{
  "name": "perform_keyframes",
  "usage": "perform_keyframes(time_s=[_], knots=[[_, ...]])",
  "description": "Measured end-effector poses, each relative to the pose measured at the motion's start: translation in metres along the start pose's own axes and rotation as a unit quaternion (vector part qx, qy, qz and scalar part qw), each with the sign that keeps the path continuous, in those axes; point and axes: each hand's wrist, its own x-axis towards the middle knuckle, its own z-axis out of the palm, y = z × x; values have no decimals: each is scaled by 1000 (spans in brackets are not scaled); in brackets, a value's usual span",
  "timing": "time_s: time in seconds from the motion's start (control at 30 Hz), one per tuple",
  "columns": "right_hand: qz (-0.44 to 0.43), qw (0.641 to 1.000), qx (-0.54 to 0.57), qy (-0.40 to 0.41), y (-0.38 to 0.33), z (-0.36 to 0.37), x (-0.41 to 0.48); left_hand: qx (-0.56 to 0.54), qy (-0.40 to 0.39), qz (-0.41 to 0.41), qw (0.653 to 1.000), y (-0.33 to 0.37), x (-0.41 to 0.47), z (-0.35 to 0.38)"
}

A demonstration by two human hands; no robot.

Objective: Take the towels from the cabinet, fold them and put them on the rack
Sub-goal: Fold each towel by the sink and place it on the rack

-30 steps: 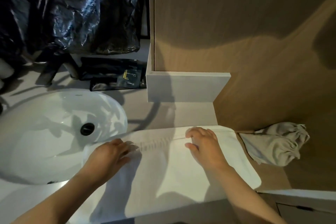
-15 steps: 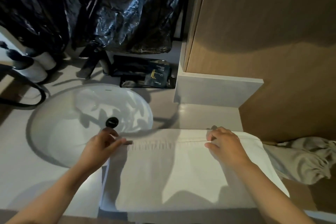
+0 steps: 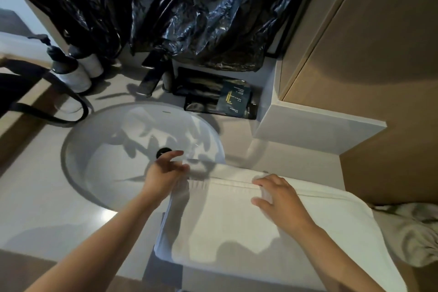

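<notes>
A white towel (image 3: pixel 248 239) lies folded in a long band on the grey counter, right of the sink, with its left end over the basin's rim. My right hand (image 3: pixel 279 199) rests flat on the towel's far folded edge with its fingers spread. My left hand (image 3: pixel 166 170) hovers at the towel's left end above the basin, fingers stretched out and blurred, with nothing plainly gripped. No rack or open cabinet is in view.
The white sink basin (image 3: pixel 113 149) lies left, behind it a dark faucet (image 3: pixel 151 76), two pump bottles (image 3: pixel 71 71) and a crumpled black plastic bag (image 3: pixel 194 7). A dark tray of sachets (image 3: pixel 220 99) sits by the wooden wall panel (image 3: pixel 369 59). A beige cloth pouch (image 3: pixel 414 232) lies right.
The view has swung left and down toward the sink. My left hand has let the towel's corner go and spread its fingers over the basin. My right hand stays on the fold.
</notes>
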Motion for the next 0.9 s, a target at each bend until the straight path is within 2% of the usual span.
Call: perform_keyframes(time_s=[0.07,0.17,0.23,0.33,0.4,0.53,0.63,0.8,0.9], knots=[[14,1000,-6,12,1,-2,1,75,16,25,997,-6,7,-5],[37,999,-21,22,-1,-2,6,60,-37,-41,997,-5,11,-9],[45,999,-19,22,-3,-4,7,161,-52,51,984,-1,4,-8],[41,999,6,28,1,-8,0,290,-84,251,920,0,-6,-12],[32,999,16,35,6,-11,-7,323,-114,286,895,-1,-9,-16],[35,998,1,45,13,-11,-14,338,-110,226,907,-2,-6,-16],[57,998,1,40,14,-13,-11,348,-96,212,908,-1,-6,-15],[59,998,13,21,18,-16,-9,242,-88,143,956,4,-9,-15],[71,997,32,19,21,-19,-7,226,-57,97,968,4,-7,-7]])
